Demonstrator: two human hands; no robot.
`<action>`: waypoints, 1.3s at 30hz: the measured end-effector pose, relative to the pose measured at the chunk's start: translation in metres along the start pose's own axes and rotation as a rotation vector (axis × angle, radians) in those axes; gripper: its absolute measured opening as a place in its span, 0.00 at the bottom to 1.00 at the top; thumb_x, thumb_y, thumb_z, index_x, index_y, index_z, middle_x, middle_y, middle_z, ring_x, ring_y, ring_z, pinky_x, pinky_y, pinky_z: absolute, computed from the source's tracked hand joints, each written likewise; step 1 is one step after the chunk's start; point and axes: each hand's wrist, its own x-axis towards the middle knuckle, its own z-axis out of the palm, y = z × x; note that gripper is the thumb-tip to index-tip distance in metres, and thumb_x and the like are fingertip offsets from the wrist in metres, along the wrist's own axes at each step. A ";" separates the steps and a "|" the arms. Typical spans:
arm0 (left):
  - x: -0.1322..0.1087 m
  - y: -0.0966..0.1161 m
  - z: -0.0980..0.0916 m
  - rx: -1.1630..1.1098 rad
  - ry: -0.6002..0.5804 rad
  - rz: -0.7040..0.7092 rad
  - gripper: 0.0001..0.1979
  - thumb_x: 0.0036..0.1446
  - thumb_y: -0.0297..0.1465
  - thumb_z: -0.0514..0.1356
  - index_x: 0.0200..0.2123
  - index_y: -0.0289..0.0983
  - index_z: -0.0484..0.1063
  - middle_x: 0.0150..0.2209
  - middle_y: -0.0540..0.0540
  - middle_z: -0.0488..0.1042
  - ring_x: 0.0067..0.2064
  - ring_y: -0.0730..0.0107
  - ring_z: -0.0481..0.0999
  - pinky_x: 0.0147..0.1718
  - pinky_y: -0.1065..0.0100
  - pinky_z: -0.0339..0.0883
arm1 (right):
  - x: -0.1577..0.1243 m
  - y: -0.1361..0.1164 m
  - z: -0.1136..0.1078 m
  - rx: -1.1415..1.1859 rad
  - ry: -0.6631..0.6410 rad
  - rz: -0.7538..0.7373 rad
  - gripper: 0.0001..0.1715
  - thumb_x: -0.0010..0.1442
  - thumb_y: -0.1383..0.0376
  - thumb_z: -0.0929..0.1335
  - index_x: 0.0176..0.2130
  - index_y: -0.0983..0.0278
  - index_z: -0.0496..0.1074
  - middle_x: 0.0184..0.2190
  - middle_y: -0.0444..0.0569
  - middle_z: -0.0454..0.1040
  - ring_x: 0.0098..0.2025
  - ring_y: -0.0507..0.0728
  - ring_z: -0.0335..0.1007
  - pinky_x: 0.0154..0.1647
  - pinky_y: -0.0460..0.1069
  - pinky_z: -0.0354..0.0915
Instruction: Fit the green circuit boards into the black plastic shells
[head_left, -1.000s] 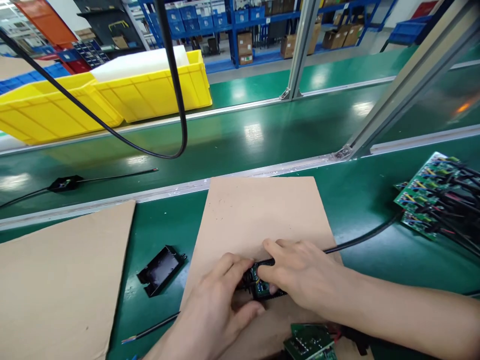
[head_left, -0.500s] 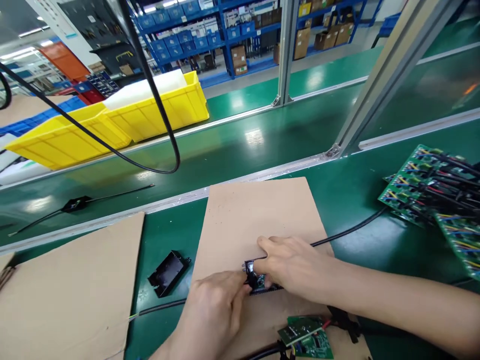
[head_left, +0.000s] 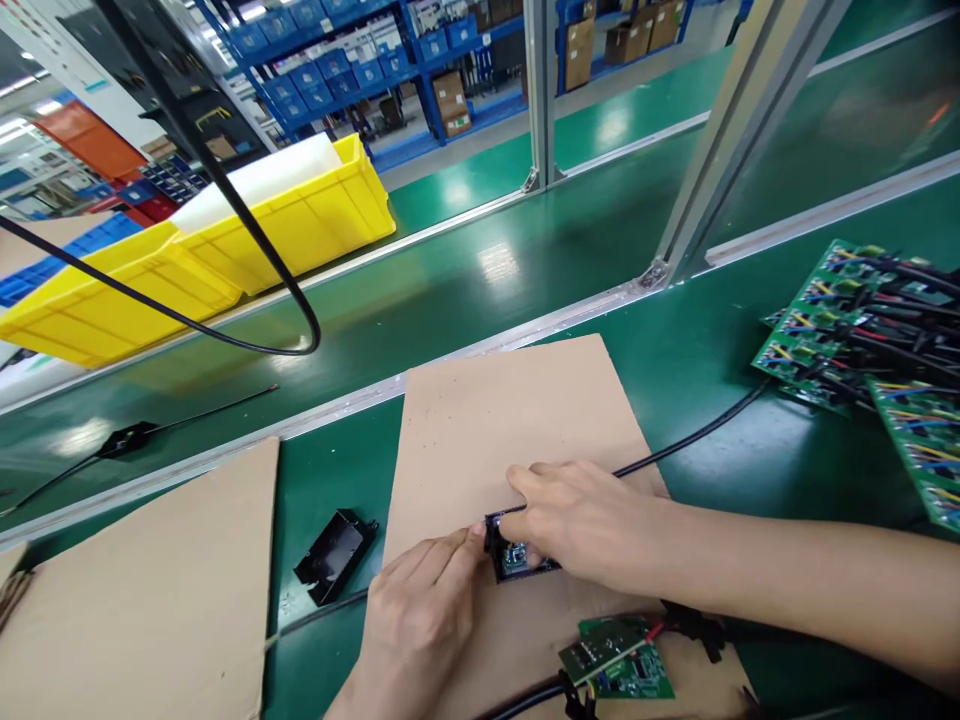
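Note:
A small black case with a green circuit board inside (head_left: 514, 555) lies on a brown cardboard sheet (head_left: 510, 420). My right hand (head_left: 592, 525) covers its right side, fingers curled and pressing on it. My left hand (head_left: 420, 610) pinches the case's left end with its fingertips. A black cable (head_left: 697, 435) runs from under my right hand off to the right. An empty black case half (head_left: 334, 555) lies on the green bench to the left.
A loose green circuit board (head_left: 615, 660) with wires lies near the bench's front edge. A pile of wired boards (head_left: 862, 330) sits at the right. Another cardboard sheet (head_left: 135, 590) lies at left. Yellow bins (head_left: 225, 250) stand beyond the green conveyor (head_left: 450, 290), where a small cabled part (head_left: 124, 440) rests.
The view has shifted up and left. My left hand has drawn back from over the case to pinching its left end. My right hand stays pressed on it.

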 end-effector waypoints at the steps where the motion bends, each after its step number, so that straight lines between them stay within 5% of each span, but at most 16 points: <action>1: 0.000 -0.001 0.001 0.012 -0.023 0.023 0.15 0.61 0.15 0.52 0.47 0.32 0.69 0.38 0.43 0.80 0.36 0.69 0.80 0.37 0.69 0.73 | 0.000 0.000 0.001 0.003 0.005 0.003 0.02 0.61 0.65 0.71 0.36 0.58 0.76 0.31 0.46 0.65 0.27 0.53 0.60 0.22 0.50 0.38; 9: -0.019 0.023 0.007 0.500 -0.259 0.132 0.21 0.57 0.14 0.48 0.53 0.22 0.68 0.49 0.28 0.75 0.42 0.55 0.78 0.37 0.62 0.73 | 0.004 -0.001 -0.004 0.042 -0.031 0.031 0.02 0.60 0.65 0.71 0.33 0.59 0.75 0.31 0.46 0.65 0.32 0.55 0.61 0.24 0.49 0.42; 17: 0.002 0.000 -0.002 -0.208 -0.170 -0.196 0.10 0.63 0.27 0.54 0.40 0.38 0.75 0.38 0.45 0.77 0.38 0.64 0.76 0.38 0.64 0.73 | 0.016 -0.002 -0.017 0.128 -0.067 -0.022 0.08 0.52 0.67 0.75 0.34 0.62 0.74 0.34 0.46 0.70 0.42 0.57 0.65 0.38 0.49 0.58; 21: 0.002 -0.004 0.004 -0.419 -0.129 -0.207 0.08 0.63 0.27 0.55 0.35 0.39 0.73 0.34 0.47 0.74 0.35 0.67 0.74 0.34 0.67 0.70 | 0.034 -0.008 -0.021 0.139 -0.131 0.030 0.17 0.53 0.56 0.75 0.34 0.65 0.71 0.33 0.48 0.73 0.41 0.59 0.67 0.37 0.50 0.61; 24: -0.004 -0.002 0.012 -0.415 -0.090 -0.158 0.08 0.63 0.24 0.54 0.35 0.38 0.72 0.32 0.46 0.72 0.34 0.67 0.70 0.32 0.67 0.67 | 0.042 -0.015 -0.015 0.011 -0.253 0.066 0.20 0.50 0.56 0.77 0.34 0.67 0.71 0.32 0.50 0.74 0.38 0.61 0.69 0.34 0.51 0.61; 27: -0.010 0.000 0.018 -0.268 -0.045 -0.039 0.11 0.63 0.20 0.51 0.35 0.36 0.71 0.30 0.45 0.69 0.31 0.66 0.65 0.30 0.65 0.62 | 0.040 -0.025 -0.006 -0.090 -0.134 0.003 0.04 0.59 0.69 0.70 0.37 0.66 0.70 0.34 0.50 0.74 0.38 0.60 0.69 0.36 0.54 0.60; 29: -0.012 0.001 0.020 -0.201 -0.037 0.052 0.14 0.63 0.19 0.48 0.34 0.35 0.71 0.29 0.45 0.68 0.30 0.65 0.62 0.30 0.63 0.59 | 0.037 -0.031 -0.001 -0.114 -0.052 -0.025 0.04 0.61 0.73 0.66 0.37 0.65 0.69 0.36 0.51 0.74 0.39 0.60 0.68 0.38 0.55 0.60; 35: -0.012 -0.008 0.021 -0.237 -0.067 0.006 0.12 0.64 0.20 0.50 0.36 0.36 0.71 0.31 0.45 0.69 0.32 0.65 0.66 0.30 0.65 0.63 | 0.030 -0.029 -0.005 -0.118 -0.097 -0.010 0.03 0.62 0.68 0.68 0.38 0.67 0.71 0.35 0.52 0.74 0.40 0.60 0.68 0.43 0.55 0.60; 39: -0.014 -0.014 0.016 -0.322 -0.084 -0.062 0.06 0.65 0.26 0.55 0.43 0.38 0.71 0.37 0.45 0.72 0.38 0.66 0.72 0.36 0.65 0.69 | -0.005 -0.004 -0.025 0.003 0.005 0.098 0.19 0.57 0.55 0.74 0.41 0.67 0.71 0.39 0.52 0.74 0.44 0.61 0.67 0.45 0.53 0.62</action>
